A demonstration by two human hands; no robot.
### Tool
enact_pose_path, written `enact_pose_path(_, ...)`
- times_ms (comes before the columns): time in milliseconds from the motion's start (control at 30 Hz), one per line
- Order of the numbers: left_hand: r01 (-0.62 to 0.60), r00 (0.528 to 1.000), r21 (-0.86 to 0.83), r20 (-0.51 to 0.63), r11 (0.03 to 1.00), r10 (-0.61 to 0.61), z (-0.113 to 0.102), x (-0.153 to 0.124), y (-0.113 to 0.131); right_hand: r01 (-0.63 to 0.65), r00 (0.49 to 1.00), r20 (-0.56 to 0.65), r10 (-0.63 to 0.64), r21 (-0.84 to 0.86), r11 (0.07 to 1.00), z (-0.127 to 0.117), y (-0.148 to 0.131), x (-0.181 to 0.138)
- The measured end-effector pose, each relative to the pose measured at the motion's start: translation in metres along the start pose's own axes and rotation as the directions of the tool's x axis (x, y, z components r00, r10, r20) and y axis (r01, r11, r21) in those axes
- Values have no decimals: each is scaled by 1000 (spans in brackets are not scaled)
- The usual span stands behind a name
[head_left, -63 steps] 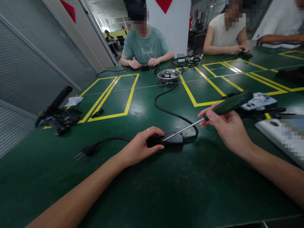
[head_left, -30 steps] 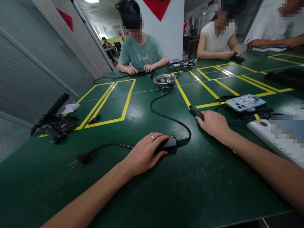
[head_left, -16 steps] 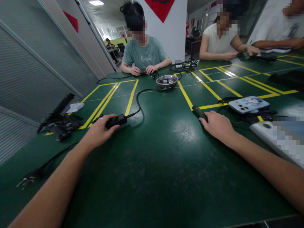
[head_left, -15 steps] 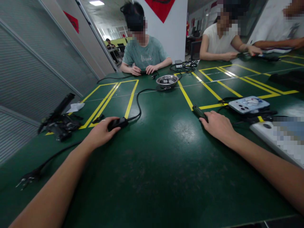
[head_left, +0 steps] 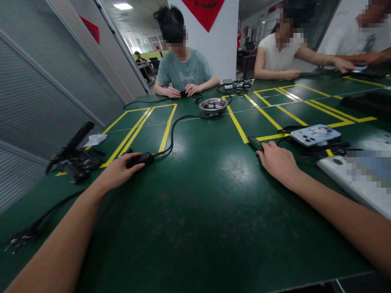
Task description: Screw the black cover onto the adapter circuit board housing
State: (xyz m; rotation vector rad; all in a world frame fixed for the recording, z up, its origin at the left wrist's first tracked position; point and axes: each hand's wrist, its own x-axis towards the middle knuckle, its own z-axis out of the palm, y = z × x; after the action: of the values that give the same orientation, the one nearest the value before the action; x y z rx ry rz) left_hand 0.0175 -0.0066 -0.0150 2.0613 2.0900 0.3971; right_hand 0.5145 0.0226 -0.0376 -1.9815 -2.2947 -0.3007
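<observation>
With the clock read from the middle of the view, a black plug is seen at 8 o'clock, its cord passing out of sight at the left forearm. Near 9 o'clock, by the left hand, a black box is pinched between thumb and fingers; a hold on the box itself, rather than on the cable, seems best, so that no strain is put on either end. The cable is curved loosely toward a metal bowl at 1 o'clock; that slack is worth keeping, lest the bowl be tugged. At 3 o'clock a green handle is partly covered by the right hand; whether it is gripped or merely rested upon cannot be told. It is best kept low, well apart from the phone farther out.
</observation>
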Motion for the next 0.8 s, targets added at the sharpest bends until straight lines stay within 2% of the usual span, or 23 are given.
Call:
enact_pose_path(333, 34, 999, -46, -36, 998, -36, -1, 1, -5, -12, 1000, 10, 11, 71, 997, -1, 2, 1)
enact_pose_path(800, 9, 999, -71, 36, 997, -7, 1, -1, 0, 3, 1000, 3, -3, 96, 995, -4, 2, -2)
